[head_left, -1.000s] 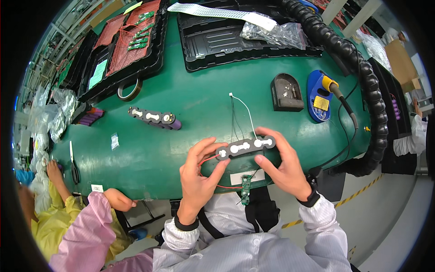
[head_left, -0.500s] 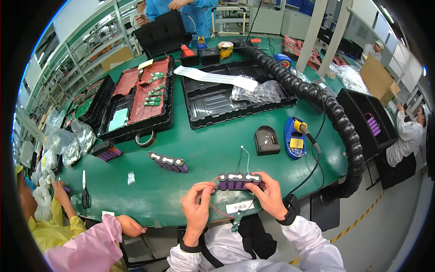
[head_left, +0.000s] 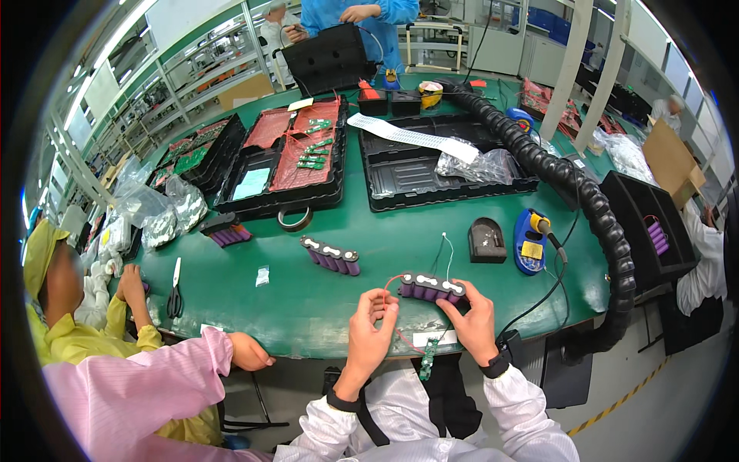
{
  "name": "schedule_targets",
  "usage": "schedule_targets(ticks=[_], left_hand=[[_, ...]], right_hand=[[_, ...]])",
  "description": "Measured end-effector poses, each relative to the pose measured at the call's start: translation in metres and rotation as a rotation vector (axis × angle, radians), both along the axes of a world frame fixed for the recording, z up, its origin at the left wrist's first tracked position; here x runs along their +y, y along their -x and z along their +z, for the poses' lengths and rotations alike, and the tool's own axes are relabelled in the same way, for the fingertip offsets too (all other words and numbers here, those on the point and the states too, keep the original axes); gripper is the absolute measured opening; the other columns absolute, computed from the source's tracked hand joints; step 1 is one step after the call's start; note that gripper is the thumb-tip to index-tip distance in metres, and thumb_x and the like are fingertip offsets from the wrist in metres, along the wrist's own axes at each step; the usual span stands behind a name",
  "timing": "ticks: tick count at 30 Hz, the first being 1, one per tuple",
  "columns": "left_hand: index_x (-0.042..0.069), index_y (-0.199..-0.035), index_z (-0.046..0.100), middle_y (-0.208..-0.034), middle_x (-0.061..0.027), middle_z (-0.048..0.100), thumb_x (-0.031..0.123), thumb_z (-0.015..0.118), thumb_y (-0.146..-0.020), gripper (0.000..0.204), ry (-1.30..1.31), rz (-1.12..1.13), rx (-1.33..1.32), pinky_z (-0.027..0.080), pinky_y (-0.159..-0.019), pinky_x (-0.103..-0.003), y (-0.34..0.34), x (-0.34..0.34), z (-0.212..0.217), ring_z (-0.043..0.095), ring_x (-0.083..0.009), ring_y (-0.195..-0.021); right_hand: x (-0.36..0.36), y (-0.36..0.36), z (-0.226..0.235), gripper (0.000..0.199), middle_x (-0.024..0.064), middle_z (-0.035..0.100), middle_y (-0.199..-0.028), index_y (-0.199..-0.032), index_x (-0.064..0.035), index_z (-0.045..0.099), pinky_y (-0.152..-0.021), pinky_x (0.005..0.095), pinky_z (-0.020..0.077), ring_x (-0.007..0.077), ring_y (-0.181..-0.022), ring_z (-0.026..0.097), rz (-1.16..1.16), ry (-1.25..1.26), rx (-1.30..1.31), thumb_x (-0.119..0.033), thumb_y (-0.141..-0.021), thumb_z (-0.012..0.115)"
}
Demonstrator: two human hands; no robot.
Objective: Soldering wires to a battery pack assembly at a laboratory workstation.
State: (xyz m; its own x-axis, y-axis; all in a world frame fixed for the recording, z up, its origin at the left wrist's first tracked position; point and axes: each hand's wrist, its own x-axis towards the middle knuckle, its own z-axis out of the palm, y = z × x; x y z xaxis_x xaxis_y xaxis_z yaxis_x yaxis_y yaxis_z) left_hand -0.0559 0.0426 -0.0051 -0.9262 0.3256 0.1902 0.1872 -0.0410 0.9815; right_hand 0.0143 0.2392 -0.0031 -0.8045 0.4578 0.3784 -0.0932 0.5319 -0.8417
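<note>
Battery pack [head_left: 431, 291]: a row of smooth purple cylindrical cells under a black frame, with pale flat patches along the top. It is positioned between the two hands, over the near part of the green surface [head_left: 400, 231]; whether it also rests there cannot be told. The right hand [head_left: 473, 325] has its fingers closed on the pack's right end, thumb in front. The left hand [head_left: 369, 336] has its fingers drawn into a pinch on a thin red wire [head_left: 386, 284], just beside the pack's left end.

Progress, as judged from the present state: the red wire appears joined at the pack's left end, and a white lead [head_left: 449, 258] rises beyond the right fingers, so part of the wiring looks done. The slim green circuit board [head_left: 427, 362] hangs below and between the fingers, apart from the cells and not fixed to them. The joints are too small to verify.

Ahead and left of the left fingers stands a second battery pack [head_left: 331, 257], no wires visible. Beyond the right fingers are a black arch-shaped tray [head_left: 488, 257] and a blue soldering-iron stand [head_left: 525, 258]; a ribbed black hose [head_left: 589, 202] curves farther right.
</note>
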Motion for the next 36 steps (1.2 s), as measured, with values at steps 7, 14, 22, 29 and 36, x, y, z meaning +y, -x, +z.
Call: schedule_targets(ticks=[7,14,22,29,36], left_hand=[[0.0,-0.149,0.035,-0.112,-0.0158,0.066,0.007,0.081,-0.085,0.079,0.278,-0.024,0.226,0.052,-0.089,-0.036,-0.045,-0.012,0.005,0.063,-0.0235,-0.098],[0.004,-0.151,0.031,-0.111,-0.0128,0.07,0.005,0.084,-0.081,0.088,0.34,-0.127,0.221,0.051,-0.095,-0.037,-0.059,-0.02,0.013,0.065,-0.0237,-0.1],[0.005,-0.15,0.027,-0.122,-0.0143,0.065,-0.002,0.081,-0.083,0.086,0.243,-0.131,0.213,0.046,-0.105,-0.037,-0.074,-0.018,-0.001,0.062,-0.0243,-0.115],[0.003,-0.154,0.031,-0.15,-0.02,0.05,-0.001,0.078,-0.087,0.082,-0.01,-0.183,0.025,0.039,-0.117,-0.042,-0.076,-0.002,-0.002,0.051,-0.0292,-0.138],[-0.001,-0.145,0.049,-0.135,-0.0186,0.063,0.006,0.079,-0.09,0.063,0.065,-0.154,0.099,0.048,-0.109,-0.041,-0.078,0.009,0.0,0.061,-0.0271,-0.127]], right_hand=[[0.002,-0.005,0.0,0.031,0.0099,0.074,-0.089,-0.113,-0.0004,0.069,-0.058,0.0279,0.0467,0.0101,-0.07,0.06,0.033,0.075,-0.007,-0.012,-0.087,0.082],[0.001,-0.007,0.004,0.031,0.0102,0.07,-0.081,-0.109,0.0001,0.068,-0.049,0.0289,0.0387,0.0092,-0.052,0.047,0.007,0.05,0.019,-0.02,-0.089,0.081],[-0.004,-0.004,0.0,0.028,0.0099,0.077,-0.092,-0.113,0.0033,0.068,-0.072,0.0277,0.052,0.0095,-0.085,0.07,0.011,0.4,0.153,-0.013,-0.092,0.077],[-0.008,-0.022,0.051,0.028,0.0093,0.077,-0.096,-0.116,0.003,0.068,-0.076,0.0274,0.0519,0.01,-0.086,0.067,-0.009,0.205,0.246,-0.009,-0.092,0.077],[-0.02,-0.041,0.08,0.03,0.0132,0.076,-0.103,-0.116,0.0007,0.07,-0.084,0.0335,0.054,0.0236,-0.092,0.072,-0.046,0.076,0.265,-0.007,-0.089,0.08]])
